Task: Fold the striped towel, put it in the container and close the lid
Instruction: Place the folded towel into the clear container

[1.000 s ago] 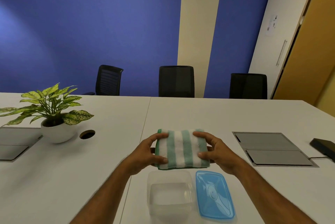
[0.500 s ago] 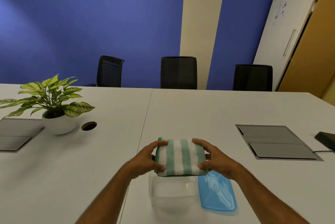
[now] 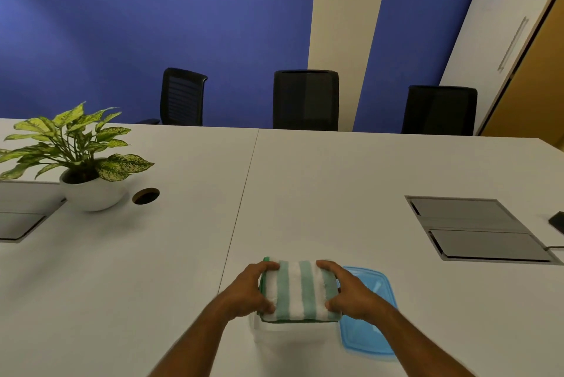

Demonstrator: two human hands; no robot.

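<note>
Folded striped towel (image 3: 300, 291) held over clear container (image 3: 287, 343), your left hand (image 3: 248, 292) and right hand (image 3: 351, 294) each clamped on one side edge. Judge it light, soft, compressible; keep side grip so layers don't spring open. Stripes run away from you; long axis roughly same. Blue lid (image 3: 370, 315) on table (image 3: 305, 193), touching container's right side.

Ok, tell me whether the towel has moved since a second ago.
Yes. The towel, held between the left hand and right hand, has come toward the person: it was beyond the container and lid, and now overlaps the container's far rim.
</note>
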